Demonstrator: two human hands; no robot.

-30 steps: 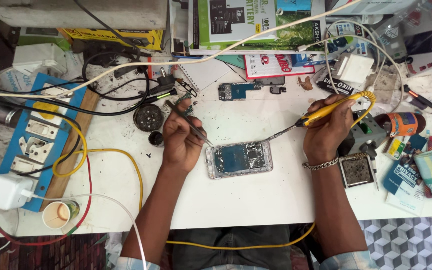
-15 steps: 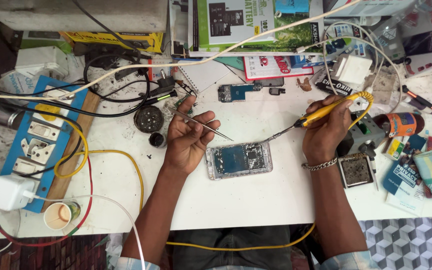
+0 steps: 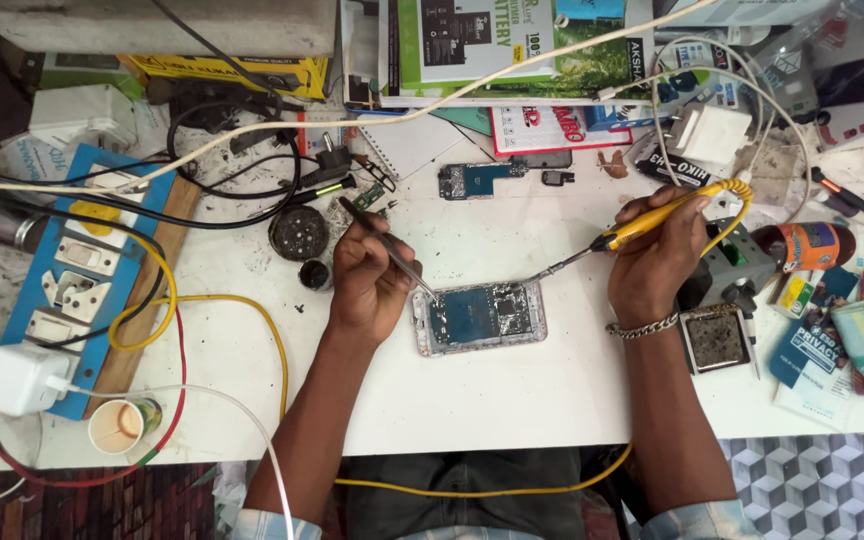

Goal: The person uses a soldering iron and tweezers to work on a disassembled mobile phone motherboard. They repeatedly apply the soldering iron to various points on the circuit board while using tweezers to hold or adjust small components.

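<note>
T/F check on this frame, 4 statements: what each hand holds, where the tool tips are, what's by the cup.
1. The left hand holds tweezers with the tip at the opened phone. True.
2. The right hand holds a red screwdriver. False: it holds a yellow-handled soldering iron.
3. The phone lies on the white table between the two hands. True.
4. The paper cup stands right of the phone. False: it stands far left, beside the white charger.

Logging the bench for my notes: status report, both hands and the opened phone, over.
Left hand holds tweezers, tips at the opened phone. Right hand holds yellow soldering iron, tip at the phone's top edge. Nothing between them.
</note>
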